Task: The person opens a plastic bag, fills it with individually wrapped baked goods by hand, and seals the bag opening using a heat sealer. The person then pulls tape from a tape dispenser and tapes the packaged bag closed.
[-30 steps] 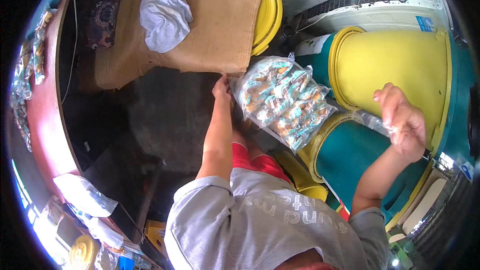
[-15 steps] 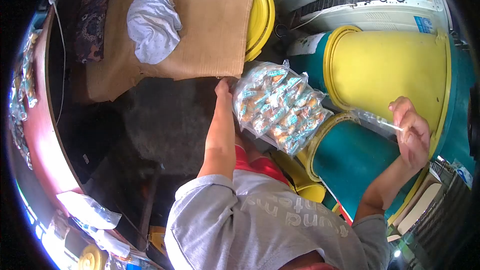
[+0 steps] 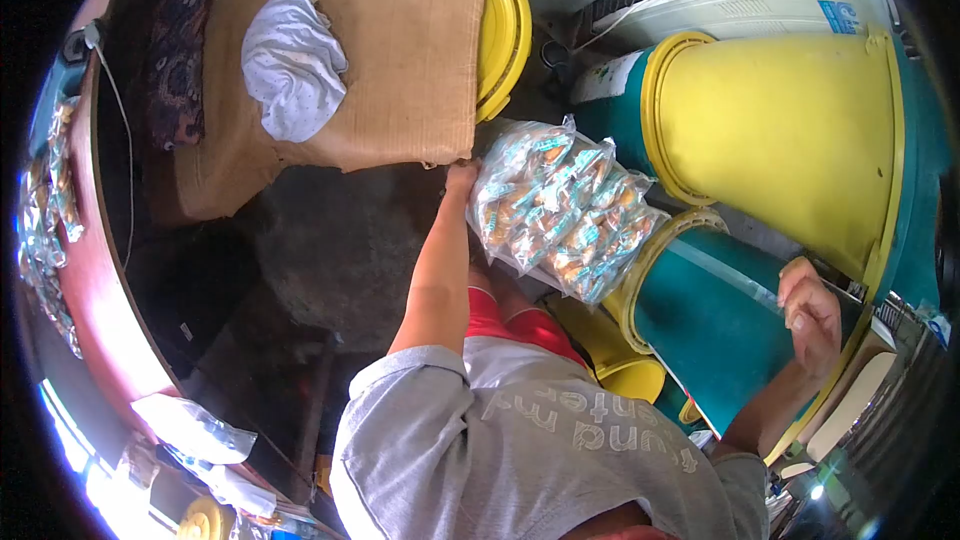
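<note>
A big clear bag (image 3: 565, 210) full of small wrapped pieces, brown with teal print, lies in front of my body. At its upper left corner, beside the cardboard edge, my left hand (image 3: 461, 177) is closed on the bag's edge, its fingertips partly hidden. Out to the right, over the green drum (image 3: 730, 325), my right hand (image 3: 812, 308) is closed in a pinch. A thin clear plastic strip (image 3: 725, 272) runs from near the bag's right side to these fingers.
Brown cardboard (image 3: 400, 60) with a crumpled white cloth (image 3: 293, 60) lies at the upper left. A yellow lid (image 3: 503, 40) sits beyond it. Right of the bag is a large yellow container (image 3: 780, 140). A reddish board edge (image 3: 105, 280) curves along the left.
My right hand has moved down and a little outward, and the clear strip now stretches lower, across the green drum. My left hand stays by the bag's corner. The view has shifted slightly.
</note>
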The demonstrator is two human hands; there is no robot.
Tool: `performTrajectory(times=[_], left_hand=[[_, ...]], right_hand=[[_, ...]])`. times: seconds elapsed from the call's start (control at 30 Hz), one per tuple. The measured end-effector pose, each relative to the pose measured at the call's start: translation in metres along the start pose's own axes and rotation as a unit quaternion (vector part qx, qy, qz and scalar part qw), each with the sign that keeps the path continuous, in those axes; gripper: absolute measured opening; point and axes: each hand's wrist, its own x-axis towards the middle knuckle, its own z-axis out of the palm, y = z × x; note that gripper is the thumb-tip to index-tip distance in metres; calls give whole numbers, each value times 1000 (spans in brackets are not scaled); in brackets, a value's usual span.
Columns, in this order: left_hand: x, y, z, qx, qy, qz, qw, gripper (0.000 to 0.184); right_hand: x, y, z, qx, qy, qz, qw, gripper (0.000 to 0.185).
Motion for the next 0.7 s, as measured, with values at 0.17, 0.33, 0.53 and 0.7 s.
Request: performTrajectory(times=[0.17,0.33,0.53,0.7], left_hand=[[54,-37,11,74,-43,-58,995,40],[13,-11,-8,-95,-142,-171,970,40],[-102,87,-58,518,-74,216,824,30],[-237,177,37,347,-142,549,747,23]], right_hand=[[-24,8,5,9,9,34,999,27],[-52,16,13,-30,25,90,995,20],[-90,52,19,-271,53,106,955,10],[-117,103,27,-322,66,108,938,12]])
